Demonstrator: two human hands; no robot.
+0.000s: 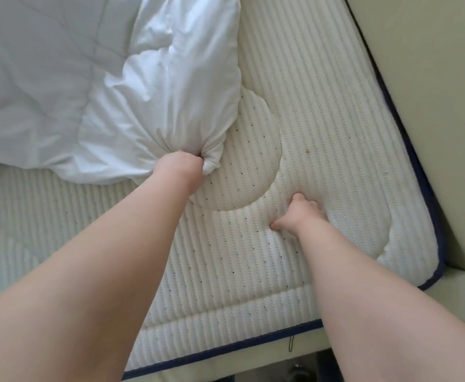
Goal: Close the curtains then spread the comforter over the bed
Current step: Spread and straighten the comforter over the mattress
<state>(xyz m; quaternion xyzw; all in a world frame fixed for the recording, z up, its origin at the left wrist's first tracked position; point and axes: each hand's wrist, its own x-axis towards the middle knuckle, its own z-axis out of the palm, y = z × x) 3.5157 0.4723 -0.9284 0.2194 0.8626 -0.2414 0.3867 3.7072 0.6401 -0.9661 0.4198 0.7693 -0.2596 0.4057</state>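
Observation:
A white quilted comforter [93, 86] lies bunched over the upper left of a bare, ribbed cream mattress [322, 111]. My left hand [180, 168] grips a gathered corner of the comforter, and the cloth puckers around my fist. My right hand [298, 213] presses down on the mattress near its right corner, denting the surface; its fingers are spread against the fabric and hold nothing. No curtains appear in this view.
The mattress has a dark blue piped edge [407, 144] along its right and near sides. A pale beige bed frame or wall [432, 64] runs along the right. A sliver of dark floor [289, 373] shows below the near edge.

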